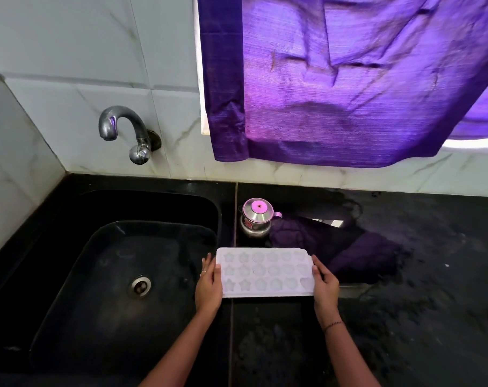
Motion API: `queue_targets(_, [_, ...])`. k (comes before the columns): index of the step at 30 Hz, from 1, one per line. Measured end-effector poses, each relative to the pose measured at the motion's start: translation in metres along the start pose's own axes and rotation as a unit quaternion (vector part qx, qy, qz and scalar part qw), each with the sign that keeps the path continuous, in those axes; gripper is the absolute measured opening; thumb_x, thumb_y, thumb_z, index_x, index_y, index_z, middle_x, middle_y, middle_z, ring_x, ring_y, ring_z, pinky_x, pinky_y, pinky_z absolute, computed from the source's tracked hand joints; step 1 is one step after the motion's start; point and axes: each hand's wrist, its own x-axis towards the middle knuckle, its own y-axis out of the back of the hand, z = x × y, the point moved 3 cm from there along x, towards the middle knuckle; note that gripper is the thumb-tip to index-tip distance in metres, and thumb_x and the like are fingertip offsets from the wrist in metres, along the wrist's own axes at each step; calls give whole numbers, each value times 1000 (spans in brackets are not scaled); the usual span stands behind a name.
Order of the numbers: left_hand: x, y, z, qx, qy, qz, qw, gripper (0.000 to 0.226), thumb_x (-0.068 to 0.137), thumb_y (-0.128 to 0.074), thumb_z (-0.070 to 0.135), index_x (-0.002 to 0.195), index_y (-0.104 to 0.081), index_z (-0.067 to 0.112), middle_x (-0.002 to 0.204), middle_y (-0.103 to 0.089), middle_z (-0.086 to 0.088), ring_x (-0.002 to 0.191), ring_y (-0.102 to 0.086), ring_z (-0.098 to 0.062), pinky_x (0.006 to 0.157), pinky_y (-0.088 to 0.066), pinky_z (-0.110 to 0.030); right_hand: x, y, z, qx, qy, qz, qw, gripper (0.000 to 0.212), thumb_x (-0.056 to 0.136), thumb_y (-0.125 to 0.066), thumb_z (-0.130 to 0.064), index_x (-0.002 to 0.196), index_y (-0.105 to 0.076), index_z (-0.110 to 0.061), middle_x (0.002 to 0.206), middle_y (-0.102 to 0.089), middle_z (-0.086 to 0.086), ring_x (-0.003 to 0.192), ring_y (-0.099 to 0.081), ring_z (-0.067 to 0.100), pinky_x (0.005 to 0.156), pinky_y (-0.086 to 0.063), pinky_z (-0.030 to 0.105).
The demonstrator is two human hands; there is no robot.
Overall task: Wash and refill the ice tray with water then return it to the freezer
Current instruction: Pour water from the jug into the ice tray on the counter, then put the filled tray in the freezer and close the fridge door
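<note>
Head view: left hand [208, 289] and right hand [325, 287] grip the ice tray [265, 272] by its ends.

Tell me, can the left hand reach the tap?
Probably yes: only the open sink lies between the left hand and the tap. But it holds the ice tray and must let go first.

The ice tray [265, 272] was over the counter [421, 263] just right of the sink [69, 275], with a small pot [256, 218] behind it and the tap [124, 131] on the wall behind the sink.
</note>
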Motion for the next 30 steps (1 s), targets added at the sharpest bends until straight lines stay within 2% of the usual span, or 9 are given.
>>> queue_targets(7, [-16, 17, -1, -73, 6, 30, 997, 40, 102, -35, 24, 141, -41, 20, 153, -29, 4, 143, -16, -6, 117, -19, -31, -21, -6, -1, 61, -35, -13, 997, 30, 95, -53, -10, 125, -59, -9, 122, -64, 4, 112, -60, 19, 88, -52, 24])
queue_targets(11, [-31, 28, 0, -87, 18, 50, 995, 40, 101, -35, 23, 141, -42, 21, 153, -28, 7, 143, -19, -8, 116, -20, -31, -33, -11, -11, 67, -42, -29, 996, 28, 96, -52, -8, 123, -60, -9, 121, -64, 4, 110, -61, 19, 97, -50, 36])
queue_targets(13, [-40, 35, -1, -102, 22, 68, 992, 39, 101, -36, 23, 140, -42, 22, 153, -28, 7, 143, -19, -6, 117, -19, -30, -38, -14, -12, 61, -46, -43, 996, 28, 96, -52, -9, 122, -60, -10, 119, -65, 3, 109, -62, 17, 97, -49, 37])
queue_targets(18, [-65, 54, -6, -137, 32, 121, 983, 39, 101, -37, 22, 140, -43, 21, 152, -30, 10, 142, -17, -3, 117, -19, -30, -50, -24, -14, 59, -53, -91, 993, 27, 95, -54, -11, 121, -61, -12, 116, -66, 1, 105, -63, 15, 83, -55, 23])
queue_targets(21, [-82, 66, -10, -145, 40, 158, 976, 39, 101, -37, 22, 139, -44, 21, 152, -31, 7, 142, -20, -4, 116, -20, -27, -59, -33, -14, 51, -64, -124, 989, 27, 94, -55, -11, 121, -61, -12, 117, -66, 2, 107, -63, 18, 95, -51, 37])
queue_targets(23, [-98, 75, -13, -145, 44, 183, 971, 39, 101, -37, 24, 139, -45, 21, 152, -33, 6, 141, -23, -6, 114, -21, -25, -67, -39, -14, 45, -70, -144, 986, 27, 94, -56, -12, 121, -61, -11, 119, -66, 3, 109, -62, 19, 98, -49, 41])
queue_targets(28, [-138, 94, -25, -144, 55, 236, 960, 43, 98, -44, 32, 140, -44, 22, 151, -33, 4, 142, -20, -6, 112, -22, -23, -97, -55, -19, 43, -64, -215, 974, 35, 90, -61, -12, 125, -59, -7, 121, -64, 4, 108, -62, 17, 95, -50, 36])
queue_targets(30, [-154, 101, -32, -149, 56, 264, 951, 43, 97, -47, 29, 139, -44, 20, 151, -33, 2, 142, -20, -5, 109, -21, -20, -107, -60, -19, 36, -57, -241, 968, 38, 89, -62, -8, 126, -57, -5, 121, -63, 3, 106, -62, 15, 91, -53, 28])
